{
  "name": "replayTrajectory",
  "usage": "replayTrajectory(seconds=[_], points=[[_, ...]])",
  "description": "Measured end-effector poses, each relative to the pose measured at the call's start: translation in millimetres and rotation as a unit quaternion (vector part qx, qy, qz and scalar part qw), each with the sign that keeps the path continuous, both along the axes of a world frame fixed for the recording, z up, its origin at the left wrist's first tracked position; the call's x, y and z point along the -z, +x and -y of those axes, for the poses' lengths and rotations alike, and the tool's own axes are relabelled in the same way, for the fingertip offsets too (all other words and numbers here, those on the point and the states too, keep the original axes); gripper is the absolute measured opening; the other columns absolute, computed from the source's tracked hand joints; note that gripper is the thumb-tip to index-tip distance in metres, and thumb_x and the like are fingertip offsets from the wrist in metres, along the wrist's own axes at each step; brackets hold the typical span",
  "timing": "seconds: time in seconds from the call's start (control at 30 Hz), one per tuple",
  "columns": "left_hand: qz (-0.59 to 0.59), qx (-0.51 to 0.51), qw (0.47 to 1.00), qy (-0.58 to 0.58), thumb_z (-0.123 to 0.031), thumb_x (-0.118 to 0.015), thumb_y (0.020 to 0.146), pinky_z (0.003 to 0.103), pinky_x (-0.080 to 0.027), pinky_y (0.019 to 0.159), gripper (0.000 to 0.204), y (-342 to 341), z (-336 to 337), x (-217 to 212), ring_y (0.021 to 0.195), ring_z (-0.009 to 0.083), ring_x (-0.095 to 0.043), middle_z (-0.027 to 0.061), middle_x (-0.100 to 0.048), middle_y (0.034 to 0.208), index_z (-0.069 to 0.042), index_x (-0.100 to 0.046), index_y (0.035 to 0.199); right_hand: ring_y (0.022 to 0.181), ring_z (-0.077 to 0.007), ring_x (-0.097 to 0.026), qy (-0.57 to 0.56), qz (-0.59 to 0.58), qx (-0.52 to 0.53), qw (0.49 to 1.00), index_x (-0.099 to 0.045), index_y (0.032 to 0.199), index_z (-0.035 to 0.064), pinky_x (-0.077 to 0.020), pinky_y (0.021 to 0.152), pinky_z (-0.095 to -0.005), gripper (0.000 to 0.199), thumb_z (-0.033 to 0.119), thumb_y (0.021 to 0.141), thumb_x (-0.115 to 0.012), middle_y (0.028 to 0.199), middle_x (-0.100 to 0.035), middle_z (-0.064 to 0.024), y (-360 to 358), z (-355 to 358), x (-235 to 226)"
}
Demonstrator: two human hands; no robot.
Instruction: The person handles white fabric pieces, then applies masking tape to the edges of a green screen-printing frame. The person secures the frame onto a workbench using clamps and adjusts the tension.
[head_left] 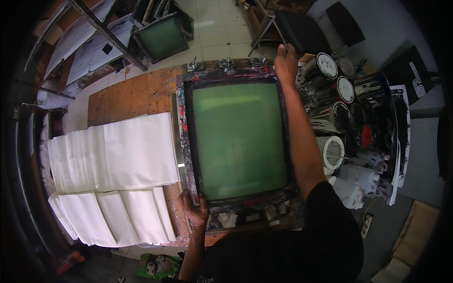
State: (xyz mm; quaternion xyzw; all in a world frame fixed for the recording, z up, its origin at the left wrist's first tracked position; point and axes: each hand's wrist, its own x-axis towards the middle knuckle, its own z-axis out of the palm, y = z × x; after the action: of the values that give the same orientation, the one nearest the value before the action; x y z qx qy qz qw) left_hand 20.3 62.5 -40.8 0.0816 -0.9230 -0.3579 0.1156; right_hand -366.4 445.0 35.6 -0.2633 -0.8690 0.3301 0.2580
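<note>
In the middle lies a screen printing frame (181,113) with a green mesh (238,141), its dark rim smeared with ink in red and other colours. My left hand (193,210) grips the frame's near left corner, thumb on the inner side and fingers round the outer edge. My right arm reaches along the frame's right side. At the far right corner my right hand (286,66) is closed with its fingers curled; what they hold, if anything, is hidden. Metal hinge clamps (227,65) line the frame's far edge, one of them close to my right hand.
White sheets or bags (139,151) lie in two overlapping rows on the wooden table (137,94) to the left. Ink-stained cans (326,66) and white containers (358,177) crowd the right. Beyond stand more screens (163,40) and a black chair (302,33). A metal shelf (101,30) rises far left.
</note>
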Motion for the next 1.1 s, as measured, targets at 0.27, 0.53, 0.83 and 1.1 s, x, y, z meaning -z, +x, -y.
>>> replayTrajectory(seconds=[0.27,0.53,0.83,1.1], points=[[0.006,-0.002,1.0,0.002,-0.017,-0.071,0.087,0.051,-0.045,0.095,0.044,1.9,1.5,-0.2,0.107,0.0417,-0.057,0.0244,-0.058,0.114,0.003,-0.058,0.123,0.095,-0.0262,-0.071,-0.257,-0.093,-0.13,0.953,-0.065,0.122,0.0003,-0.0535,0.083,-0.0384,0.034,0.026,0.1,-0.062,0.103,-0.073,-0.0176,61.5,68.9,26.2],[0.011,-0.008,1.0,0.016,-0.016,-0.071,0.087,0.051,-0.046,0.095,0.044,-1.0,-2.8,-7.7,0.107,0.0424,-0.057,0.0243,-0.058,0.114,0.003,-0.058,0.124,0.099,-0.0379,-0.069,0.275,0.006,-0.296,0.915,-0.072,0.11,0.003,-0.0542,0.086,-0.0479,0.025,0.021,0.093,-0.07,0.103,-0.072,-0.0182,-6.4,3.8,-11.5],[0.015,-0.003,1.0,0.012,-0.017,-0.072,0.087,0.05,-0.046,0.095,0.045,0.6,-0.3,-3.3,0.108,0.0426,-0.057,0.0249,-0.058,0.115,0.003,-0.057,0.124,0.066,-0.0453,-0.067,-0.113,0.214,-0.134,0.961,-0.069,0.092,-0.0071,-0.0549,0.062,-0.0465,0.029,0.021,0.083,-0.071,0.077,-0.07,-0.0228,-52.9,-21.9,25.6],[-0.003,0.004,1.0,0.006,-0.016,-0.072,0.087,0.05,-0.046,0.095,0.045,-1.9,-0.7,-4.1,0.107,0.0419,-0.057,0.0238,-0.058,0.115,0.003,-0.057,0.125,0.087,-0.0369,-0.071,0.293,-0.038,-0.244,0.924,-0.076,0.091,0.0058,-0.0555,0.081,-0.047,0.025,0.03,0.089,-0.074,0.092,-0.074,-0.0152,-26.8,-17.4,20.8]])
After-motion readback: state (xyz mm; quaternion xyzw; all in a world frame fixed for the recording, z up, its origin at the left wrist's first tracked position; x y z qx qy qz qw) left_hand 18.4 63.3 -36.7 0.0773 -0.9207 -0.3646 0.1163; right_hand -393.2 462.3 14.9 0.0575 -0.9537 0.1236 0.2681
